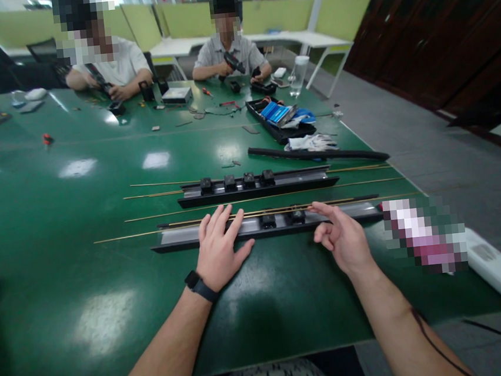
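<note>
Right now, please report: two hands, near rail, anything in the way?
Left hand spread over near rail. Right hand at thin rods, pinch unclear. Two black blocks in rail between hands. Possible obstacle: second rail beyond.

Cool, fairly bright indoor light seems to come from above, leaving pale glare patches on the glossy green tabletop (51, 231) and a soft dark area near its front edge. Wide-angle distortion tilts the dark cabinets (422, 35) (dim, streaked with reflections). The left hand (220, 250) and right hand (346, 241) look fairly sharp; pixelation masks several spots.
</note>
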Demonstrator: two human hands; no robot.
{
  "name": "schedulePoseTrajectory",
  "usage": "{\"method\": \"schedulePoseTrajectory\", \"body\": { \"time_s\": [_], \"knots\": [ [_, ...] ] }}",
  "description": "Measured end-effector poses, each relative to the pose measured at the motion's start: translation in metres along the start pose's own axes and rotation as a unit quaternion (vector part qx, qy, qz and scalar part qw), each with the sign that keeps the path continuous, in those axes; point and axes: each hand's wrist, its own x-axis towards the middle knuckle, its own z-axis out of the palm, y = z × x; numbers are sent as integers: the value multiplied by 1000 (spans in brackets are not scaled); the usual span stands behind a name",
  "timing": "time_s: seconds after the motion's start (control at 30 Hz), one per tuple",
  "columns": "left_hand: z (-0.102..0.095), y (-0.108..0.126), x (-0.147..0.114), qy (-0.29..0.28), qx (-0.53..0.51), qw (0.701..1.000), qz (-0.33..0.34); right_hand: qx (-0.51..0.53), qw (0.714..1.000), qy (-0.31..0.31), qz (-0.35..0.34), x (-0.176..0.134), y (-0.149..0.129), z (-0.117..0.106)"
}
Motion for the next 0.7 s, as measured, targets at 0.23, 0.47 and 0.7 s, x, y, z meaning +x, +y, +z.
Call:
{"method": "schedulePoseTrajectory", "body": {
  "time_s": [0.23,0.47,0.7],
  "knots": [
    [0,-1,0,4,-2,1000,2,0,1000,8,-7,0,-1,-1],
    [1,0,0,3,-2,1000,1,-5,1000,6,-5,1,0,-2],
    [1,-1,0,2,1,1000,3,0,1000,-10,2,-1,-1,0]
  ]
}}
